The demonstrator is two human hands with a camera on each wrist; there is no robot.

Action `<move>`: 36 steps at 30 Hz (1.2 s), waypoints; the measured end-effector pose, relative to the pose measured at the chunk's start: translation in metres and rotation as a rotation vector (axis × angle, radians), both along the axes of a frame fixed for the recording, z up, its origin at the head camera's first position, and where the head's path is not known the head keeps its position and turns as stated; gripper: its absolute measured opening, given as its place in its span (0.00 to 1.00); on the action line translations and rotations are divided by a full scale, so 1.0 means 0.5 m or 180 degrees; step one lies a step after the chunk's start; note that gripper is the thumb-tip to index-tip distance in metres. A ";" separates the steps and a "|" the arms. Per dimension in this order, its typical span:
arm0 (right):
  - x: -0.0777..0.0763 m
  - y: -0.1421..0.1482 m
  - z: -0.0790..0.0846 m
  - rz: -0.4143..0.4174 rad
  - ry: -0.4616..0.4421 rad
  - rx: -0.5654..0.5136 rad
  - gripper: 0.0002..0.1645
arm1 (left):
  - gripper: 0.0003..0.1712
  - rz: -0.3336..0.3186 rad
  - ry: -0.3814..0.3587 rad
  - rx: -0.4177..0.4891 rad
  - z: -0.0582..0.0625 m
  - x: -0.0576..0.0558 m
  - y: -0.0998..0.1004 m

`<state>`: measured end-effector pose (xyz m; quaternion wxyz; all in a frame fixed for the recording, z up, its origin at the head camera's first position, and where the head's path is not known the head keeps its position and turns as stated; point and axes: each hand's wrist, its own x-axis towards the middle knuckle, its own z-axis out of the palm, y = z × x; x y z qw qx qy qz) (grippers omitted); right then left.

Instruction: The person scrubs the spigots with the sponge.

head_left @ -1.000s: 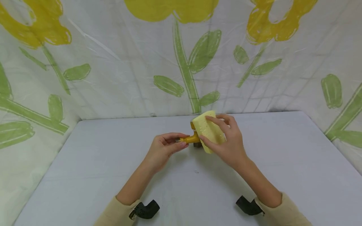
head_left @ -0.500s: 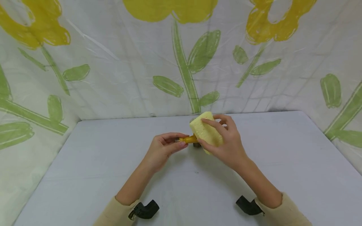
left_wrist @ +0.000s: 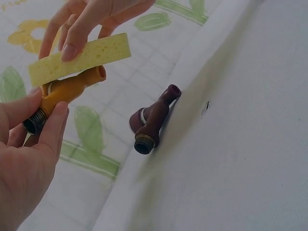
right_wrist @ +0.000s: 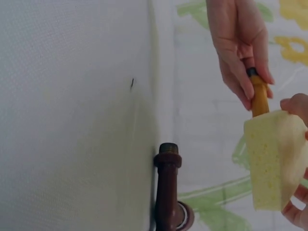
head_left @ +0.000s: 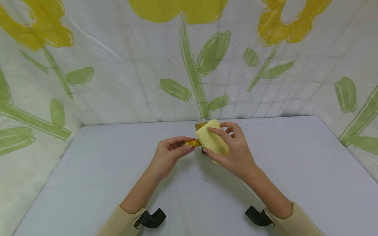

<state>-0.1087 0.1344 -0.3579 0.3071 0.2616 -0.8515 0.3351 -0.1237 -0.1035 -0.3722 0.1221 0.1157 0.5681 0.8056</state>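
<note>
Just left of the pale yellow sponge (head_left: 212, 137), the left hand (head_left: 167, 155) has its grip pinching the threaded end of a yellow pipe fitting (left_wrist: 70, 90), thumb on one side and fingers on the other. In the head view the sponge covers a good chunk of that fitting, but the left wrist view shows it way better: a branched piece, held up in the air right up against the sponge, with its hollow end peeking out underneath. Over on the sponge's right, the right hand (head_left: 236, 154) has its grip pinching the sponge itself, thumb at the lower edge and fingers up over the top part. Down below the sponge there's another one, a dark red fitting (left_wrist: 155, 118), also branched, resting on the white-covered bench (head_left: 103, 170); the head view only gives you a dark bit of it past the sponge's edge. Behind the sponge hangs a flower-painted sheet (head_left: 118, 82). Well apart from the sponge, on the near side, a black elbow-shaped piece (head_left: 152, 219) sits by the left sleeve (head_left: 122, 223).
</note>
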 end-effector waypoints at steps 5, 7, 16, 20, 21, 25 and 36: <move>0.002 -0.004 -0.001 -0.0102 0.0002 -0.0015 0.36 | 0.16 0.0068 0.0002 0.0048 0.001 0.000 0.002; 0.003 -0.004 -0.001 -0.0162 -0.0028 -0.0092 0.36 | 0.16 0.0101 -0.0015 0.0067 0.003 0.001 0.002; 0.004 -0.005 -0.001 -0.0406 -0.0228 -0.0372 0.34 | 0.16 0.0255 -0.0055 0.0188 0.001 0.004 0.006; 0.004 -0.005 0.001 -0.0436 -0.0309 -0.0464 0.33 | 0.18 0.0291 -0.0045 0.0253 0.001 0.005 0.006; 0.004 -0.005 0.001 -0.0421 -0.0347 -0.0489 0.33 | 0.18 0.0292 -0.0039 0.0260 0.001 0.005 0.006; 0.010 -0.012 0.000 -0.0354 -0.0496 -0.0529 0.33 | 0.19 0.0289 -0.0041 0.0261 0.001 0.006 0.009; 0.011 -0.013 0.004 -0.0447 -0.0394 -0.0422 0.33 | 0.19 0.0315 -0.0035 0.0271 0.002 0.007 0.011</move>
